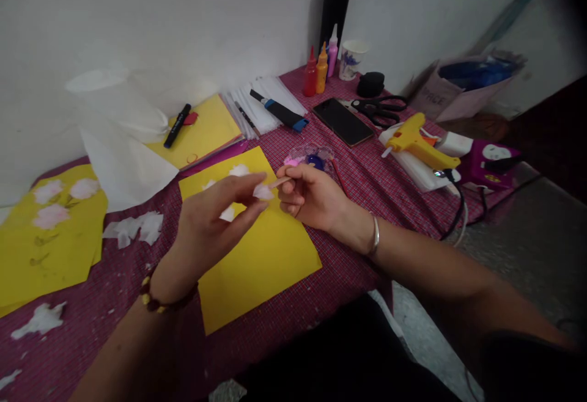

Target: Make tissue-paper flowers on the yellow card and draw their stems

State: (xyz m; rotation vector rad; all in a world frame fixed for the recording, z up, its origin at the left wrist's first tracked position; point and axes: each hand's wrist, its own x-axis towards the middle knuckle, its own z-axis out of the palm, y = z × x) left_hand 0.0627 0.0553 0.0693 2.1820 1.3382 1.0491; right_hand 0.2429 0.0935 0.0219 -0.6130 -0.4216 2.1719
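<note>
Head: hands (316, 197) near dish (302, 150) of coloured paint (315, 161)

Matt cloth (293, 307) covers the worktop (123, 274), smooth yellow paper (259, 274) lies at seven o'clock, a glossy metal bangle (375, 235) at four.

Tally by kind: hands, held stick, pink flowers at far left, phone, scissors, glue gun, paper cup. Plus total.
Hands: 2
Stick: 1
Pink flowers: 3
Phone: 1
Scissors: 1
Glue gun: 1
Paper cup: 1
Total: 10
</note>
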